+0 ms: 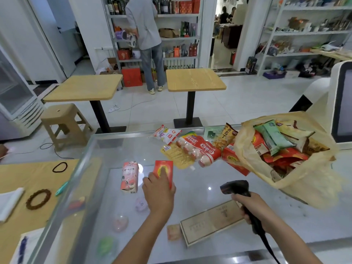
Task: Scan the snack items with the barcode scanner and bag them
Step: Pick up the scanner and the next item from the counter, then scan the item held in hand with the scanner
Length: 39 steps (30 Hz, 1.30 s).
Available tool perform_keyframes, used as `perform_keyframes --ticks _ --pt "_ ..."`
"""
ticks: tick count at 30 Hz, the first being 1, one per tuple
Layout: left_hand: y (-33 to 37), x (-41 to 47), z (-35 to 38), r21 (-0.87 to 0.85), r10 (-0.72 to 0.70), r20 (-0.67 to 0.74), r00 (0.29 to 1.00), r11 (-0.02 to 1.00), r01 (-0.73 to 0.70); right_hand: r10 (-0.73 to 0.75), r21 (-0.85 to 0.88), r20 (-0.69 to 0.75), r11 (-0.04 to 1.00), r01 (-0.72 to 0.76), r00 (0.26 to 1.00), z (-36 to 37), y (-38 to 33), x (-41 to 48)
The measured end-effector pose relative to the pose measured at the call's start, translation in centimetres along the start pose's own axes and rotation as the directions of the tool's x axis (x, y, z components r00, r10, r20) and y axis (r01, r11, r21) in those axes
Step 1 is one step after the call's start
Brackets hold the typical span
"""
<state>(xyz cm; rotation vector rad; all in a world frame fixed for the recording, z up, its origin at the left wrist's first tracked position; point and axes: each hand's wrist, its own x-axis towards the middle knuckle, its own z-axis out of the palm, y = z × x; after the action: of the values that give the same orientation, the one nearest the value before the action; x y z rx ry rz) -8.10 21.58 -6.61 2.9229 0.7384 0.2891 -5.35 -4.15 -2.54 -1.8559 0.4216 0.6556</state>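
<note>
On the glass counter (pixel 118 149), the tall pink printed carton (pixel 129 177) lies just left of my left hand (pixel 159 193) and waits its turn. That hand grasps the flat red snack packet (pixel 165 169) at its near end, fingers over the top face and thumb at the left edge. No barcode shows on that face, so I judge I should lift the packet and turn it over until the code faces right, keeping my fingers off the code. My right hand (pixel 247 206) is clenched round the handle of the black handheld barcode scanner (pixel 236 187), its head aimed towards the packet. I should hold the packet flat and steady there. Furthest right, the cream plastic bag (pixel 304 187) gapes open, already crowded with snacks, so the packet must slide in edgewise.
</note>
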Motion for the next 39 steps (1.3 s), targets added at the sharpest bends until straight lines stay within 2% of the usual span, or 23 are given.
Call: perform_keyframes --ticks 3,5,7,9,10,12,14,16,20,23,26,30,39 --pt "0.5 -3.6 0.2 -0.083 0.189 -0.017 0.982 0.978 -0.190 -0.001 0.011 -0.017 1.000 0.001 1.000 0.6 0.2 -0.1" --pt "0.7 -5.2 -0.1 -0.241 0.284 -0.002 0.959 0.930 -0.276 -0.006 0.023 -0.028 1.000 0.006 1.000 0.8 0.4 -0.1" --pt "1.0 -5.4 -1.3 -0.496 0.289 0.104 0.952 0.845 -0.202 -0.010 0.032 -0.038 0.999 0.011 0.999 1.0 0.6 -0.2" --pt "1.2 -5.0 -1.4 -0.692 0.313 0.148 0.938 0.710 -0.128 -0.011 0.040 -0.048 0.999 0.013 0.999 1.1 0.6 -0.2" --pt "1.3 -4.9 -1.5 -0.685 0.337 0.126 0.933 0.710 -0.164 -0.009 0.042 -0.053 0.999 0.012 0.999 1.2 0.6 -0.2" --pt "1.3 -4.9 -1.2 -0.531 0.308 -0.026 0.951 0.802 -0.274 -0.004 0.042 -0.060 0.999 0.006 0.998 1.3 0.6 -0.2" --pt "1.3 -5.4 -0.6 -0.533 0.222 -0.078 0.972 0.814 -0.229 -0.003 0.040 -0.062 0.999 0.005 0.998 1.4 0.7 -0.2" --pt "1.6 -6.3 0.1 -0.599 0.212 -0.034 0.977 0.778 -0.190 -0.002 0.041 -0.064 0.999 0.005 0.998 1.4 0.6 -0.3" --pt "1.8 -7.8 1.0 -0.663 0.330 0.020 0.944 0.711 -0.235 0.017 0.058 -0.042 0.998 -0.014 0.999 1.5 0.0 -0.8" --pt "1.5 -6.6 1.0 -0.761 0.319 0.011 0.948 0.617 -0.199 0.049 0.022 0.011 0.999 -0.049 0.999 1.3 -1.2 -2.0" --pt "1.2 -4.5 0.8 -0.803 0.394 0.054 0.918 0.563 -0.194 0.068 -0.004 0.065 0.998 -0.068 0.996 0.7 -3.2 -3.8" --pt "1.5 -3.5 0.3 -0.795 0.419 0.117 0.900 0.583 -0.169 0.044 0.010 0.109 0.999 -0.045 0.993 -1.1 -6.7 -6.9" --pt "1.8 -3.3 0.5 -0.771 0.430 0.108 0.896 0.605 -0.198 -0.028 -0.060 0.155 0.997 0.038 0.988 -3.3 -10.4 -11.7"
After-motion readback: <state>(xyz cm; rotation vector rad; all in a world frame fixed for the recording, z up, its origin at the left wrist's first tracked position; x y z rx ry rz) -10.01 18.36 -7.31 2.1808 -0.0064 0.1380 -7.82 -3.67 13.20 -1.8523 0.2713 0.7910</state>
